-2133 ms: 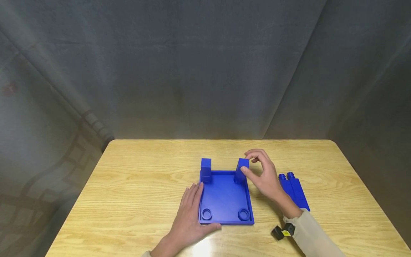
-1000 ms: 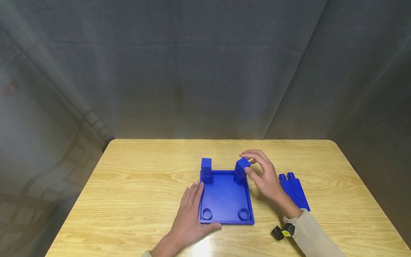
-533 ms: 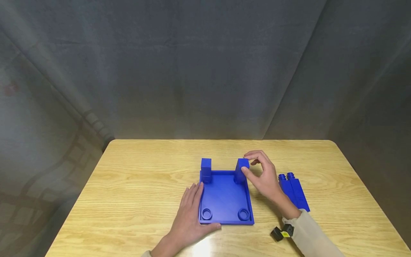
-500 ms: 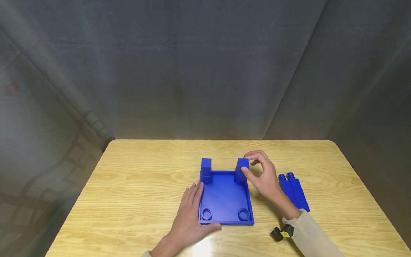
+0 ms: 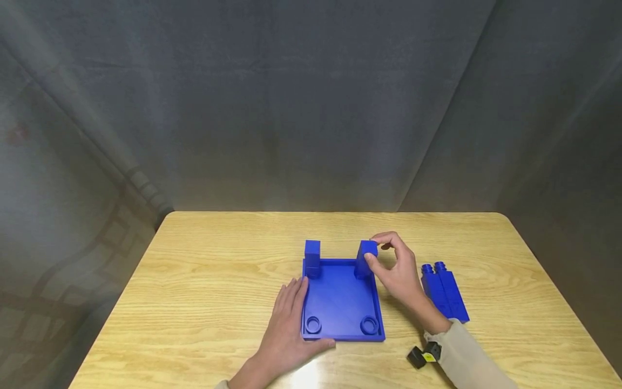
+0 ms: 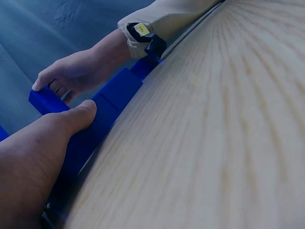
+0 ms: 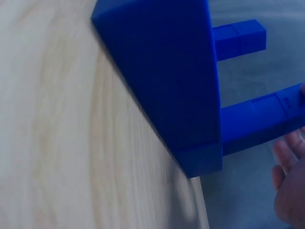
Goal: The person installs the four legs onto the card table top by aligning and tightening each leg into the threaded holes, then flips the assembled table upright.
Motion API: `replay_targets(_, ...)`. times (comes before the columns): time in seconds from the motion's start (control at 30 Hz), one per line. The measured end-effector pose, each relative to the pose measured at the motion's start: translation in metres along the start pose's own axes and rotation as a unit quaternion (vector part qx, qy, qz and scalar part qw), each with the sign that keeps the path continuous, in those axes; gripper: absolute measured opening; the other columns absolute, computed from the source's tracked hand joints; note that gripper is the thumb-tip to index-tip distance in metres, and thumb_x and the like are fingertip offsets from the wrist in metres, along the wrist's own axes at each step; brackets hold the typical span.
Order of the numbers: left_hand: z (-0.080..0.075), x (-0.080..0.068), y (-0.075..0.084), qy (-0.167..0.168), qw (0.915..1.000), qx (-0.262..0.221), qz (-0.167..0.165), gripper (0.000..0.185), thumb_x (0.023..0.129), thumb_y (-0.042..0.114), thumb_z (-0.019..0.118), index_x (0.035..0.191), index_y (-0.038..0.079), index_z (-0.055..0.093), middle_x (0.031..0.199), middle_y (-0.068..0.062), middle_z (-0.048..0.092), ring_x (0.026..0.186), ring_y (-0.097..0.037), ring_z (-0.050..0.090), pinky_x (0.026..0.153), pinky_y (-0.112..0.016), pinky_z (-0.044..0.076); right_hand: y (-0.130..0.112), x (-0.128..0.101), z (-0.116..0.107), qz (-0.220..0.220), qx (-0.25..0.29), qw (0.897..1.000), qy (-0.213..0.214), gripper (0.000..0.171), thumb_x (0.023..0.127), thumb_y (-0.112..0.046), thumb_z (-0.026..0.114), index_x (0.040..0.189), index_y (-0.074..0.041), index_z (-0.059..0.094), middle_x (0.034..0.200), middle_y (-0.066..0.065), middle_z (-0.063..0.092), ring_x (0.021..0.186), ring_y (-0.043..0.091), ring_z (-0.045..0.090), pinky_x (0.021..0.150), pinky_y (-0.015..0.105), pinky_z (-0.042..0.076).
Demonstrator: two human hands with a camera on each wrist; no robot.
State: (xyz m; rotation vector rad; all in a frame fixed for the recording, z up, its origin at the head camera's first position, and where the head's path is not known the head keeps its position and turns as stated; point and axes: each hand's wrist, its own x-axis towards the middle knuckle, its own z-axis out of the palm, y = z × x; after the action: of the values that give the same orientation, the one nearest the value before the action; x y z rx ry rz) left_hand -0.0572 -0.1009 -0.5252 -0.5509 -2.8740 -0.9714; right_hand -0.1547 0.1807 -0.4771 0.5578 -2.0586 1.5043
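Note:
A blue plastic square base [image 5: 340,300] lies on the table, its raised rim upward and round sockets showing at its two near corners. From its far left corner rises one blue square leg [image 5: 312,254]. At the far right corner stands another blue square leg [image 5: 365,260], pinched near its top between the thumb and fingers of my right hand [image 5: 400,270]. My left hand [image 5: 286,329] presses along the base's left side with straight fingers, its thumb [image 6: 83,114] laid at the near edge. In the right wrist view the pinched leg [image 7: 262,117] juts from the base, upright to it.
Two more blue legs [image 5: 444,294] lie side by side right of the base, threaded ends pointing away. A black wrist camera [image 5: 424,356] sits at the right sleeve. The wooden table [image 5: 209,270] ends at a grey curtain [image 5: 291,108] behind.
The far right leg was turned at an angle one second ago and now faces square again. My right fingers have shifted round its top. The left hand and base stay put.

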Motion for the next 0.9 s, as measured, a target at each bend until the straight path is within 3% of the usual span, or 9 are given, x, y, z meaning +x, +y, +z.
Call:
replay_targets(0.17, 0.000, 0.000, 0.000, 0.000, 1.0000, 0.007, 0.003, 0.136, 0.079, 0.077, 0.086, 0.177, 0.007, 0.023, 0.177, -0.022, 0.035, 0.165, -0.043, 0.029, 0.136, -0.060, 0.021, -0.001, -0.004, 0.002, 0.018, 0.018, 1.000, -0.002, 0.029, 0.089, 0.013, 0.077, 0.116, 0.007, 0.068, 0.115, 0.017, 0.072, 0.112, 0.006, 0.063, 0.096, 0.029, 0.050)
replay_targets(0.3, -0.001, 0.001, -0.001, 0.002, 1.0000, 0.008, 0.003, 0.136, 0.079, 0.077, 0.085, 0.178, 0.008, 0.022, 0.177, -0.022, 0.034, 0.166, -0.044, 0.029, 0.135, -0.061, 0.022, -0.006, -0.004, 0.003, 0.032, 0.003, 0.999, -0.002, 0.029, 0.092, 0.011, 0.077, 0.119, 0.008, 0.068, 0.119, 0.020, 0.073, 0.115, 0.003, 0.063, 0.096, 0.027, 0.051)
replay_targets(0.5, -0.001, 0.000, -0.001, 0.004, 1.0000, -0.001, -0.002, 0.136, 0.079, 0.077, 0.086, 0.178, 0.009, 0.022, 0.177, -0.023, 0.035, 0.165, -0.045, 0.028, 0.135, -0.062, 0.022, -0.015, -0.009, 0.000, 0.037, -0.042, 0.998, -0.010, 0.044, 0.094, 0.007, 0.078, 0.137, -0.002, 0.071, 0.121, 0.014, 0.072, 0.113, 0.006, 0.061, 0.096, 0.022, 0.050)
replay_targets(0.67, -0.001, 0.000, -0.001, -0.006, 0.9999, -0.003, -0.008, 0.135, 0.080, 0.078, 0.084, 0.178, 0.009, 0.021, 0.178, -0.022, 0.033, 0.166, -0.045, 0.027, 0.135, -0.063, 0.021, -0.018, -0.023, -0.010, 0.005, -0.058, 0.998, -0.012, 0.062, 0.092, 0.012, 0.075, 0.151, -0.003, 0.064, 0.127, 0.017, 0.073, 0.121, 0.012, 0.063, 0.100, 0.022, 0.049)
replay_targets(0.9, -0.001, -0.001, -0.001, -0.007, 0.9999, -0.001, -0.008, 0.135, 0.081, 0.079, 0.083, 0.178, 0.009, 0.021, 0.178, -0.022, 0.033, 0.166, -0.045, 0.027, 0.134, -0.063, 0.022, -0.030, -0.042, -0.035, 0.011, -0.093, 0.995, -0.018, 0.067, 0.090, 0.016, 0.075, 0.153, -0.003, 0.063, 0.131, 0.016, 0.072, 0.127, 0.003, 0.059, 0.104, 0.018, 0.045)
